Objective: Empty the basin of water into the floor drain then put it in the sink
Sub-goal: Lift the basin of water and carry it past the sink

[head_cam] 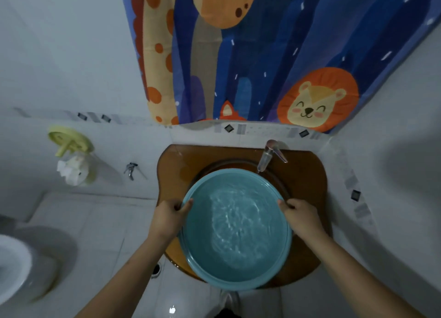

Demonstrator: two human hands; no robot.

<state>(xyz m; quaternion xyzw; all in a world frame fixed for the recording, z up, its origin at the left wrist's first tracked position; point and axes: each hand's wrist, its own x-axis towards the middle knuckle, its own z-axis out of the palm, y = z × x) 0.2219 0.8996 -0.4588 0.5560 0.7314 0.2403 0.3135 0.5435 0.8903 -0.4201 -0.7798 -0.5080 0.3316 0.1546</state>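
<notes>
A round teal basin [205, 274] holds rippling water and sits over the brown sink [303, 174]. My left hand [169, 216] grips the basin's left rim, thumb over the edge. On the opposite rim my right hand [301, 216] holds on the same way. The floor drain [156, 268] is a small dark round opening in the white tiles, just below my left forearm and left of the sink.
A chrome faucet [268, 157] stands at the sink's back right, its spout over the basin's far rim. A white toilet [14, 262] sits at the far left. A yellow holder [71, 150] and a small wall tap [130, 169] are on the left wall. A cartoon curtain [250, 55] hangs above.
</notes>
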